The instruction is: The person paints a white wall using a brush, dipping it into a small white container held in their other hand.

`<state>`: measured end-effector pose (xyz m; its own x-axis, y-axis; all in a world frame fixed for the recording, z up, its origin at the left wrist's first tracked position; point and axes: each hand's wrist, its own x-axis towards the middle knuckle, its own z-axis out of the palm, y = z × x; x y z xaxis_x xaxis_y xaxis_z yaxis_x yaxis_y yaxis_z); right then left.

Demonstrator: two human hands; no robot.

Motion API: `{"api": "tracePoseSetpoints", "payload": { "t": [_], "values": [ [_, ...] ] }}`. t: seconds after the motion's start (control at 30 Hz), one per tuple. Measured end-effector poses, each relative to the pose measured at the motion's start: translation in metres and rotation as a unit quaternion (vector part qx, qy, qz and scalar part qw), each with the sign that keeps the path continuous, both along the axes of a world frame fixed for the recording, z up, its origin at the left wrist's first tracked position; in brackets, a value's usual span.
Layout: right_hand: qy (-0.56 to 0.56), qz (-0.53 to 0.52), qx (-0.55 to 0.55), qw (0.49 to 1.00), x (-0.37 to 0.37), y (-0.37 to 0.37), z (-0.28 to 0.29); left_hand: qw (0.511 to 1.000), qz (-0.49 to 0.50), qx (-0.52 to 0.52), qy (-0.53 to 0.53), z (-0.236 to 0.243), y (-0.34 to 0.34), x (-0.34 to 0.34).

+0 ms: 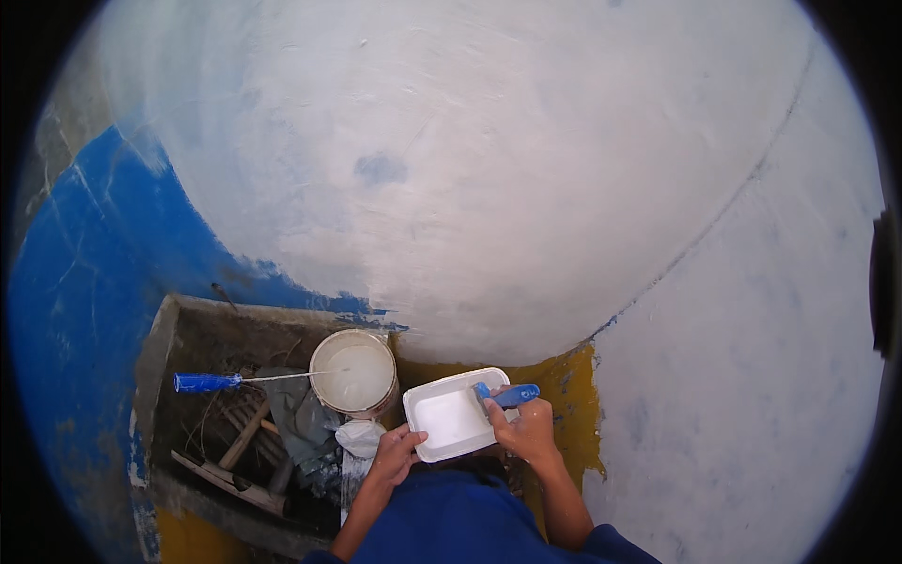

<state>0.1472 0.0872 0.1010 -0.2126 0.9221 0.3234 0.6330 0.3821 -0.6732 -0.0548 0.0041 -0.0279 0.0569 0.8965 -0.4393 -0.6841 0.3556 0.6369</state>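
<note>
In the lower middle I hold a white plastic tray [443,421] of white paint, with the thumb of my left hand [395,453] on its left rim. My right hand [526,434] is closed on a blue-handled paint brush [512,396] at the tray's upper right corner; the brush head is partly hidden. Just left of the tray stands a bucket [383,402] of white paint, with a metal rod from a blue-handled tool [205,382] reaching into it. A crumpled white bag [357,437] lies below the bucket, beside my left hand.
A concrete basin [158,352] at lower left holds sticks, wooden-handled tools [240,442] and grey cloth [296,423]. A curved white-painted wall [526,179] fills the upper view, with a blue section [85,282] at left, yellow paint [568,399] low down and a seam toward the right.
</note>
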Motion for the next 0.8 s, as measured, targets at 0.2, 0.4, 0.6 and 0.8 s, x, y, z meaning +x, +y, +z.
{"api": "tracePoseSetpoints", "payload": {
  "t": [0.2, 0.4, 0.6, 0.8],
  "values": [
    [0.127, -0.044, 0.055, 0.989, 0.010, -0.001, 0.007, 1.000, 0.006, -0.008, -0.014, -0.001, -0.002, 0.000],
    [0.519, -0.084, -0.274, 0.805, 0.037, 0.007, 0.005, 0.999, 0.018, -0.004, -0.030, -0.001, -0.005, 0.000],
    [0.667, -0.025, -0.435, 0.605, 0.053, 0.012, -0.006, 0.999, 0.031, 0.004, -0.043, -0.008, -0.008, 0.000],
    [0.678, -0.023, -0.415, 0.606, 0.033, 0.022, 0.026, 0.998, 0.039, -0.022, -0.054, -0.015, -0.010, 0.000]
  ]
}}
